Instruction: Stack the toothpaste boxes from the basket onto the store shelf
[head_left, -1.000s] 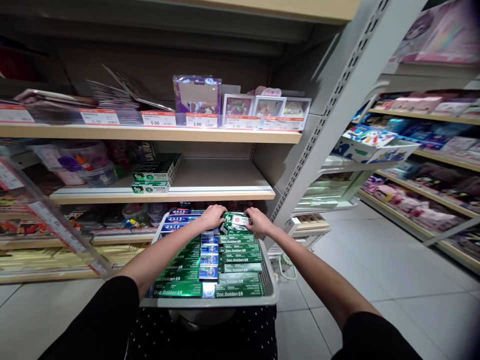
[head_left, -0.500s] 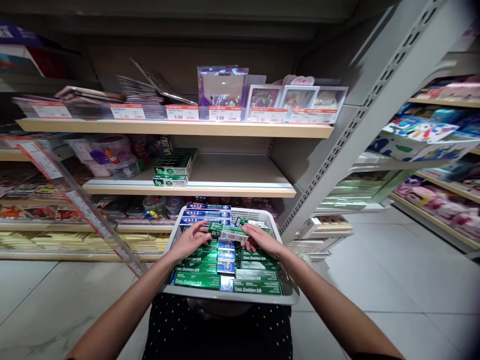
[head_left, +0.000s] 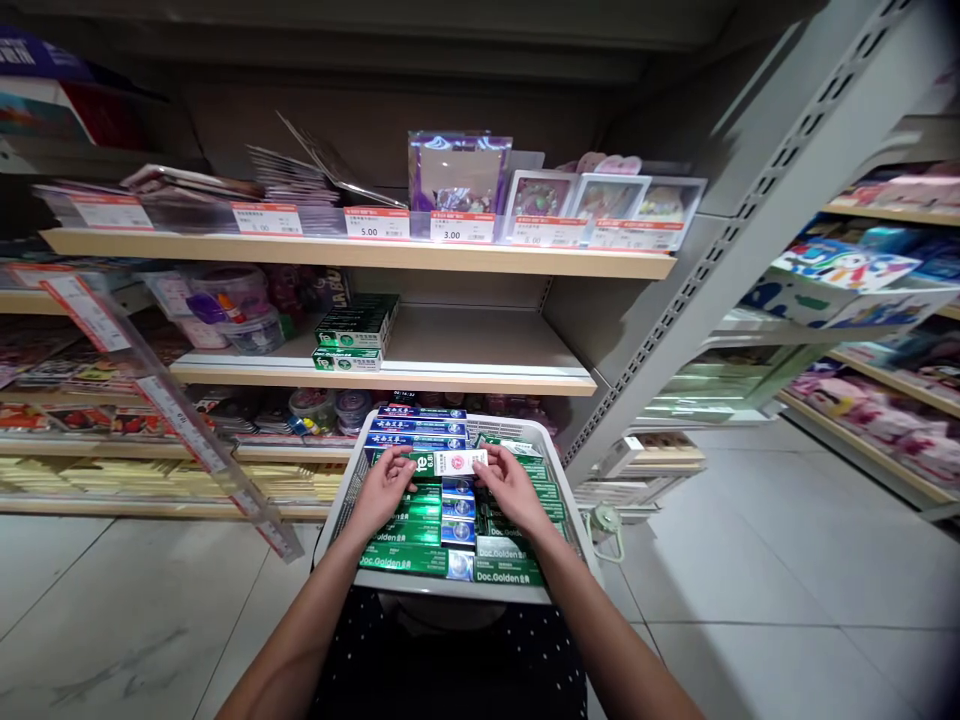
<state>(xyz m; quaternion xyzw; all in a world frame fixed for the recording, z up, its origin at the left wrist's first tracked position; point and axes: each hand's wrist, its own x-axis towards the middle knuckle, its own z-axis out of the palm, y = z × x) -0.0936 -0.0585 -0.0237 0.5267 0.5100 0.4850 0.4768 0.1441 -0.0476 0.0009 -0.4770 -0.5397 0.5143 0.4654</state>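
Two hands: the left hand and the right hand each grip one end of a long green-and-white cardboard box; the fingers of both are closed on it.
Place of the box: it is held just above the far half of a grey plastic basket, over the packed rows.
Long axis of the box: it runs left to right and is nearly level; the green end is in the left hand, the white end in the right hand; the printed face looks up.
Inside the basket: flat green boxes marked Doc.Golden in rows, small blue boxes down the middle, long blue boxes at the far edge.
Ahead: a wooden middle shelf with a small stack of green boxes on its left part.
Above: an upper shelf with red-and-white price tags.
Left side: a loose clear price strip leans slantwise across the lower shelves.
Right side: a grey perforated upright post.
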